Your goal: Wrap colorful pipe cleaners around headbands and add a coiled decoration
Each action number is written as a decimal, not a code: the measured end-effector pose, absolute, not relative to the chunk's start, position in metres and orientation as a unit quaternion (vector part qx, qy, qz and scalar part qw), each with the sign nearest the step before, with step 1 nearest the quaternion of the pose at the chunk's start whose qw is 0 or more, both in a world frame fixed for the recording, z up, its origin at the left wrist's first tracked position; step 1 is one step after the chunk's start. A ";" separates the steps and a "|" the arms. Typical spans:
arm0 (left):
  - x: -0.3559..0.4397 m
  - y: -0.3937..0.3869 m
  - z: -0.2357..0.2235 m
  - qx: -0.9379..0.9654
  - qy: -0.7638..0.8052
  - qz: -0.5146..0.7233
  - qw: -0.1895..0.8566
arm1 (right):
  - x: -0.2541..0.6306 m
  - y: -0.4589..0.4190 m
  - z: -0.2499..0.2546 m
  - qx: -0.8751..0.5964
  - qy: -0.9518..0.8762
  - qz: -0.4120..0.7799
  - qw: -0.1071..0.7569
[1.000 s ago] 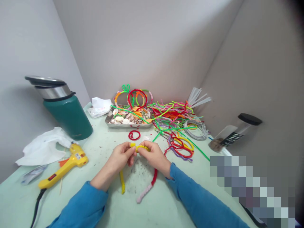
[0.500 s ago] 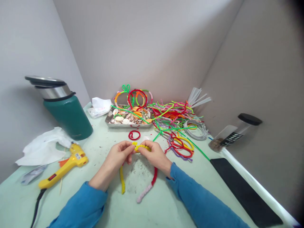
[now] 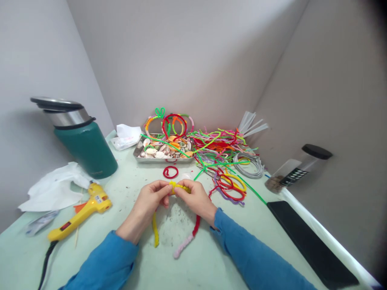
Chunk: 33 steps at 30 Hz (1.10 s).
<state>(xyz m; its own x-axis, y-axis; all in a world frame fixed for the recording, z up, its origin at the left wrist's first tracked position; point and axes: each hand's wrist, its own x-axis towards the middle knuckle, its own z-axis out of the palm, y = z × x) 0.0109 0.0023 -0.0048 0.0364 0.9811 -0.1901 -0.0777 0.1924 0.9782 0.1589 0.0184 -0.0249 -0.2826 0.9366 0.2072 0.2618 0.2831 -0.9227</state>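
Observation:
Both hands meet at the middle of the table, pinching a yellow pipe cleaner (image 3: 184,187) wound round the top of a headband. My left hand (image 3: 152,198) closes thumb and forefinger on its left part. Just beside it, my right hand (image 3: 198,199) pinches the yellow winding from the right. Below the hands hang the two ends of the headband (image 3: 184,247): a yellow one at left, a red one with a pale lilac tip at right. My fingers hide much of the arch. Beyond them lies a red pipe-cleaner ring (image 3: 171,172).
A metal tray (image 3: 163,160) of seashells stands behind, wrapped headbands (image 3: 174,125) above it. Pipe cleaners (image 3: 222,141) pile up at right, near scissors-like red loops. At left are a yellow glue gun (image 3: 81,213) and a green bottle (image 3: 86,149); at right, a black slab (image 3: 311,241) and a jar (image 3: 299,169).
My fingers have shifted slightly at the yellow winding, and the small yellow tip between them now sits lower. The rest of the table looks the same.

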 end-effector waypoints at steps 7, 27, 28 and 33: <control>0.010 0.002 -0.004 0.437 0.517 0.442 0.588 | 0.160 0.018 -0.025 -0.452 -0.714 0.355 0.400; 0.007 0.002 0.000 0.497 0.511 0.408 0.570 | 0.163 0.016 -0.019 -0.407 -0.803 0.263 0.346; 0.007 0.002 0.001 0.500 0.517 0.406 0.564 | 0.162 0.015 -0.018 -0.408 -0.806 0.256 0.345; 0.002 0.004 -0.002 0.514 0.537 0.410 0.528 | 0.163 0.016 -0.017 -0.425 -0.792 0.257 0.354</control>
<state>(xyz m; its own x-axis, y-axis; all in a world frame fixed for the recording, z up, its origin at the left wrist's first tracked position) 0.0023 0.0039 -0.0019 0.0866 0.9856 -0.1452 0.1194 0.1344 0.9837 0.1629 0.0157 -0.0165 -0.3879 0.8554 0.3432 0.4909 0.5068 -0.7086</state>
